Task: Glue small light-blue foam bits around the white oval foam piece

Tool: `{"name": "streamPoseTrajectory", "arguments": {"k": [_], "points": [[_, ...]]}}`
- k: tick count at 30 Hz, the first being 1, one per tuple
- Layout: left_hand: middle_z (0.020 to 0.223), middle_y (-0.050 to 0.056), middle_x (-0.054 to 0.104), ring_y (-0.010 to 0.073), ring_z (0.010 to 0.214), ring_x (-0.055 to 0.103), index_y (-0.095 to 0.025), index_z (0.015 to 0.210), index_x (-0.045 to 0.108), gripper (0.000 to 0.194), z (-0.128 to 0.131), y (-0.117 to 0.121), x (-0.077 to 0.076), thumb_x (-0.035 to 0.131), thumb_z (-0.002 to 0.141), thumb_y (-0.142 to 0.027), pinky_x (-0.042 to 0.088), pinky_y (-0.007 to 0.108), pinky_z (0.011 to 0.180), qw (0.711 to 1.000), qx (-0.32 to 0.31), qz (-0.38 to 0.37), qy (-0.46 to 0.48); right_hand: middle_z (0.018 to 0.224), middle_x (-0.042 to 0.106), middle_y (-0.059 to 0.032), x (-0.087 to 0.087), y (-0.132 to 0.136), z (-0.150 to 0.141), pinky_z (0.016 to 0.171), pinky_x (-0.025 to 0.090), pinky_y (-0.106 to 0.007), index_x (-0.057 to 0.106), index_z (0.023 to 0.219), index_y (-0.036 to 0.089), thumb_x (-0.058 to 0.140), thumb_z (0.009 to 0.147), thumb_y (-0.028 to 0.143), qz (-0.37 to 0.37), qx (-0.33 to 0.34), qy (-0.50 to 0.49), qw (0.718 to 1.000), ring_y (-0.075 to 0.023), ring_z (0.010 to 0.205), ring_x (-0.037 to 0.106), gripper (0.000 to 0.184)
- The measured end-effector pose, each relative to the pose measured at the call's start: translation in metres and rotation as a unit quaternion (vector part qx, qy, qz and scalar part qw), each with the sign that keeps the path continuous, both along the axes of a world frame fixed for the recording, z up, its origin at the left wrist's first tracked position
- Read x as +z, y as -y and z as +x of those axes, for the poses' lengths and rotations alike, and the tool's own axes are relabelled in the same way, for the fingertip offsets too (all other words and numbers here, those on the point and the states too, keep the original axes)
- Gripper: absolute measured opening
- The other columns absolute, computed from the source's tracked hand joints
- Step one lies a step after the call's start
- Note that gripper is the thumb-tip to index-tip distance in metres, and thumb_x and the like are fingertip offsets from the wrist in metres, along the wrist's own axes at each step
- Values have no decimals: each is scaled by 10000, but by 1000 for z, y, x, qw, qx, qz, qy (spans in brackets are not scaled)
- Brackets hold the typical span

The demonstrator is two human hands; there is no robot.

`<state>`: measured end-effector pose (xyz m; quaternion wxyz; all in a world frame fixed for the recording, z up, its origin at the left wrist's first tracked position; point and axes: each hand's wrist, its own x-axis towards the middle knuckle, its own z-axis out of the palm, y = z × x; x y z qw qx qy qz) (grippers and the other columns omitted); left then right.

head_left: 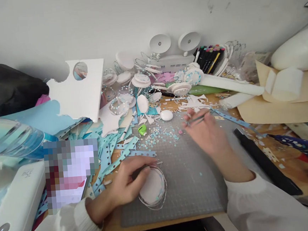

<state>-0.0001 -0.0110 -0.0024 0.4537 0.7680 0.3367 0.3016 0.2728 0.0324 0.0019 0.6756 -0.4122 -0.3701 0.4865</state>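
White disc (pixel 152 189) ringed with thin wire (pixel 166 190), at near side of grey mat (pixel 192 194). Our left hand (pixel 129 178) pinches its far-left rim, thumb against fingers. Our right hand (pixel 208 136), farther right, pinches slim grey tool (pixel 197 119). Beyond disc we see scattered blue-and-white bits (pixel 158 136).

A bottle (pixel 14 135) lies near a power bank (pixel 18 201) and phone (pixel 74 175), a black bag (pixel 10 86) behind, with markers (pixel 211 58) beside a 2-headed lamp (pixel 175 62).
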Motion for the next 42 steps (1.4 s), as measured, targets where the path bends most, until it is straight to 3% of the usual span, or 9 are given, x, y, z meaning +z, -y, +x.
{"name": "streamPoseTrajectory", "arguments": {"k": [3,6,11,15,22,29,33,37,42], "points": [[1052,90,723,248,999,635,-192,1133,671,287,0,-3,3,506,901,-231,467,388,903,999,-40,32,-2,876,641,-9,1,15,-20,727,496,-327,559,706,227,719,733,523,27,283,-46,958,-159,803,620,338],[1158,93,680,256,1103,588,-210,1121,670,275,3,-6,13,478,926,-235,448,396,961,999,24,-12,27,860,639,-6,3,22,-29,710,480,-270,559,725,210,672,819,421,68,473,-78,875,-125,780,618,257],[1277,107,610,244,1054,622,-225,1248,587,362,20,-5,36,541,890,-239,504,380,912,974,9,-185,128,1037,667,-43,6,22,-36,650,514,-226,544,679,182,673,825,364,90,595,-141,786,-125,804,673,267],[1190,94,665,254,1091,630,-224,1216,605,357,36,-1,49,607,859,-244,523,366,905,958,-24,-248,144,1302,584,-96,5,23,-38,622,546,-230,518,641,168,681,814,381,91,625,-163,758,-175,902,695,319],[696,32,689,165,600,641,-161,900,684,193,53,2,58,598,869,-331,507,271,567,961,25,-261,90,1579,249,5,7,35,-37,768,579,-327,686,742,221,736,777,343,75,569,-116,811,-191,1000,676,137],[712,45,711,179,693,650,-143,769,709,176,55,-2,56,667,829,-303,504,272,645,984,87,-154,10,1530,361,7,11,39,-38,858,561,-374,759,826,278,797,710,270,89,549,-15,831,-291,1382,380,122],[773,42,724,178,742,653,-165,714,723,144,38,-8,61,695,801,-277,514,290,708,984,153,-85,46,1484,438,-16,14,33,-22,904,528,-444,733,794,265,777,737,328,85,515,-12,853,-261,1116,634,95],[804,2,730,144,799,651,-207,688,722,72,13,-13,68,740,758,-206,511,254,754,938,301,-40,167,1144,684,0,18,22,0,861,528,-457,684,772,297,732,769,407,86,340,-1,937,-199,889,680,120],[818,-5,723,110,790,621,-182,688,711,81,-8,-6,78,723,740,-121,499,223,744,869,402,4,289,1083,660,45,16,4,17,767,513,-309,659,779,327,727,766,392,92,4,-48,995,-142,910,617,96]]}}
